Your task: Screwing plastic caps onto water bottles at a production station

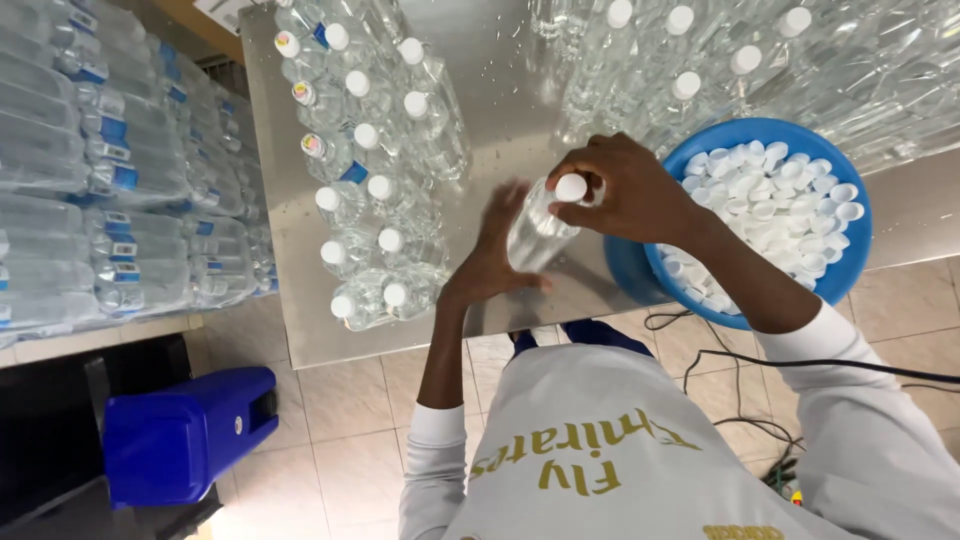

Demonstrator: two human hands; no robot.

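Note:
A clear plastic bottle point(536, 232) stands on the steel table point(500, 70) in front of me. My left hand point(493, 262) wraps around its body from the left. On top sits a white cap point(571, 187), and my right hand point(622, 188) grips it with the fingertips. A blue bowl point(858, 240) full of loose white caps point(775, 205) rests at the table's near right edge, just beside my right wrist.
Several capped clear bottles point(375, 190) stand in rows on the table's left half. More bottles point(700, 70) crowd the far right. Shrink-wrapped bottle packs point(110, 190) are stacked at left. A blue plastic case point(185, 435) and black cables point(760, 400) lie on the tiled floor.

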